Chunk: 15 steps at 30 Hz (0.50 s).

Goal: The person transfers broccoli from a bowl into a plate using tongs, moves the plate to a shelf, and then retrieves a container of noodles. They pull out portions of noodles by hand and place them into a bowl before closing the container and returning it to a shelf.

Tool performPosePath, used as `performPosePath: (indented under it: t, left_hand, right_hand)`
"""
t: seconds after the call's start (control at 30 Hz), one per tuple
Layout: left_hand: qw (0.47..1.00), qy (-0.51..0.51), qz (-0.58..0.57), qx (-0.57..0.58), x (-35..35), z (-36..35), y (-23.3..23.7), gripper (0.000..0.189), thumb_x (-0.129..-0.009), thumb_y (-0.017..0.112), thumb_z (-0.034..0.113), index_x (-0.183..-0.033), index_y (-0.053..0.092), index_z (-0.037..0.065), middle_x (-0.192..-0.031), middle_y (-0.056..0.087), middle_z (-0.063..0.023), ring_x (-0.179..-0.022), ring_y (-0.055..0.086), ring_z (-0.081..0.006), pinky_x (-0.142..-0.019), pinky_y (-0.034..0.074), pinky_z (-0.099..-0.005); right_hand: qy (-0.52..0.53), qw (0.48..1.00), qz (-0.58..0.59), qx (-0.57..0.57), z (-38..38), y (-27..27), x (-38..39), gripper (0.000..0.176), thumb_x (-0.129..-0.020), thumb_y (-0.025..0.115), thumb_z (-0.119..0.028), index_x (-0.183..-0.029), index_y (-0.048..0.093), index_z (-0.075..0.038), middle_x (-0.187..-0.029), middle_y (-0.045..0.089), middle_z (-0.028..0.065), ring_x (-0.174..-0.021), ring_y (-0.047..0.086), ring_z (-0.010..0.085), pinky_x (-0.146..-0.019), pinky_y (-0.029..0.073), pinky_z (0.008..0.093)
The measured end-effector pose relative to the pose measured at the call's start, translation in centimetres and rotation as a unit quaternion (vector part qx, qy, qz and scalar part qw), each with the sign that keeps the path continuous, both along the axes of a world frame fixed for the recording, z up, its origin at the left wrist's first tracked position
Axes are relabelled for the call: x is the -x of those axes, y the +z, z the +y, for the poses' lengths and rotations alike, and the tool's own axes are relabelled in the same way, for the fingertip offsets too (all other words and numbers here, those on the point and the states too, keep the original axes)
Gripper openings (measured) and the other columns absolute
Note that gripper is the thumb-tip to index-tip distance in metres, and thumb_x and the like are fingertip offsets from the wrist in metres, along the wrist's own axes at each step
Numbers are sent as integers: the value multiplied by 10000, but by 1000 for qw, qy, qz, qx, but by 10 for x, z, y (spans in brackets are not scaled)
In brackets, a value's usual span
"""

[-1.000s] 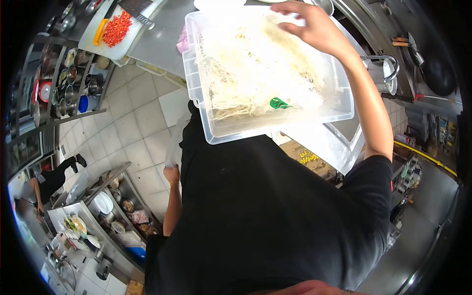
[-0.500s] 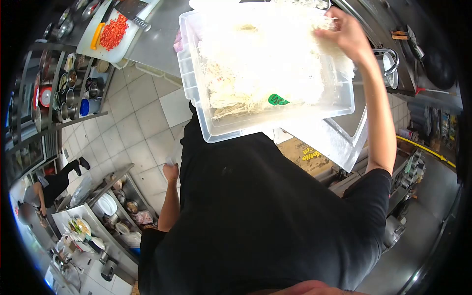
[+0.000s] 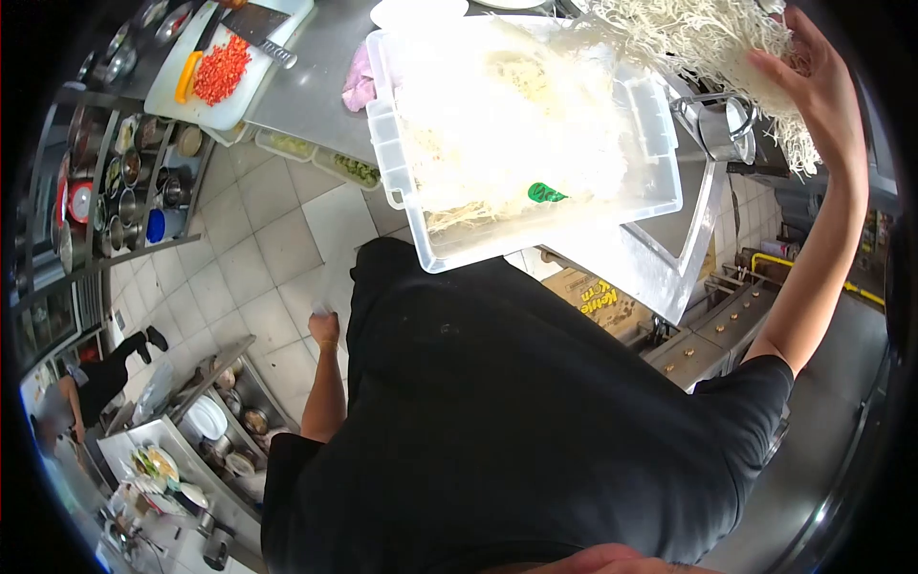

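Observation:
My right hand (image 3: 824,100) is up at the top right, its fingers closed around a large tangle of dried noodles (image 3: 684,33). Loose strands hang below the fingers. Left of it stands a clear plastic bin (image 3: 526,241) with more pale noodles (image 3: 464,214) inside; glare washes out much of its contents. A green mark (image 3: 547,193) shows on the bin. Low at my left side, my left hand (image 3: 324,328) is curled closed. Something pale and translucent shows at its fingers, too small to name.
A metal pot (image 3: 725,130) stands right of the bin. At upper left, a cutting board (image 3: 229,113) carries red chopped pieces (image 3: 222,71), a cleaver (image 3: 256,21) and a yellow-handled knife (image 3: 187,78). A pink cloth-like item (image 3: 360,80) lies nearby. Another person (image 3: 100,378) stands at far left.
My right hand has moved right, away from the bin, lifting the tangle of noodles out over its right side. My left hand stays low and closed.

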State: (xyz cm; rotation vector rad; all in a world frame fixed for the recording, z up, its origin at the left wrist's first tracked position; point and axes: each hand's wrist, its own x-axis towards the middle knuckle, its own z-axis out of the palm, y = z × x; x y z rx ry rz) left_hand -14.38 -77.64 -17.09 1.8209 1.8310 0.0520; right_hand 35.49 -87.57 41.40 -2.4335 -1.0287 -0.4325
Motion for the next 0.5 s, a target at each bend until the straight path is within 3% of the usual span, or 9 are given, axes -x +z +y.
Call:
performPosePath:
  t: [0.07, 0.1, 0.13, 0.2, 0.23, 0.3, 0.5]
  left_hand:
    - [1000, -15, 8, 12, 7, 12, -2, 256, -588, 603, 142, -706, 571, -83, -736, 589, -283, -740, 575, -444, -659, 469, -466]
    - [1000, -17, 6, 10, 6, 15, 2, 254, -588, 598, 142, -695, 564, -86, -734, 587, -285, -739, 573, -446, -662, 468, -471]
    - [1000, -20, 3, 9, 7, 19, 4, 252, -589, 594, 141, -685, 556, -88, -732, 584, -288, -738, 572, -449, -666, 467, -476]
    - [998, -65, 4, -2, 17, 26, 1, 250, -591, 591, 144, -683, 555, -85, -729, 584, -285, -735, 571, -449, -667, 467, -477]
    - [995, -101, 10, -15, 21, 33, -3, 248, -594, 588, 148, -682, 553, -82, -726, 584, -282, -732, 571, -449, -668, 468, -478]
    - [995, -97, 10, -3, 27, 43, -4, 249, -596, 588, 150, -685, 555, -80, -722, 585, -279, -728, 571, -447, -666, 468, -475]
    - [992, -117, 3, 50, 54, 66, -17, 342, -608, 649, 227, -708, 575, -92, -733, 598, -261, -741, 591, -414, -695, 475, -453]
  right_hand:
    - [35, 993, 108, 24, 6, 14, 16, 583, -647, 743, -54, -1146, 466, 65, -1134, 538, 164, -992, 546, 246, -908, 437, 351]
    - [163, 983, 62, 53, -35, -15, -78, 311, -785, 651, -118, -1063, 549, -22, -907, 629, 75, -787, 610, 132, -685, 472, 237]
    - [79, 980, 113, 147, -30, -20, -74, 393, -793, 625, -77, -1169, 519, -28, -1008, 618, 106, -929, 599, 174, -796, 461, 267]
    - [177, 961, 8, 210, -28, -54, -70, 431, -778, 638, -70, -1185, 509, -11, -1040, 613, 107, -984, 571, 166, -846, 433, 272]
    - [174, 962, 5, 210, -27, -52, -63, 431, -778, 638, -70, -1185, 509, -11, -1040, 613, 107, -984, 571, 166, -846, 433, 272]
    - [49, 976, -1, 211, -27, -50, -51, 454, -759, 654, -69, -1177, 501, 26, -1063, 604, 109, -989, 555, 146, -855, 420, 257]
    - [26, 979, 134, 154, -37, 8, -31, 462, -781, 625, -62, -1212, 476, 13, -1015, 607, 79, -918, 564, 117, -834, 431, 256]
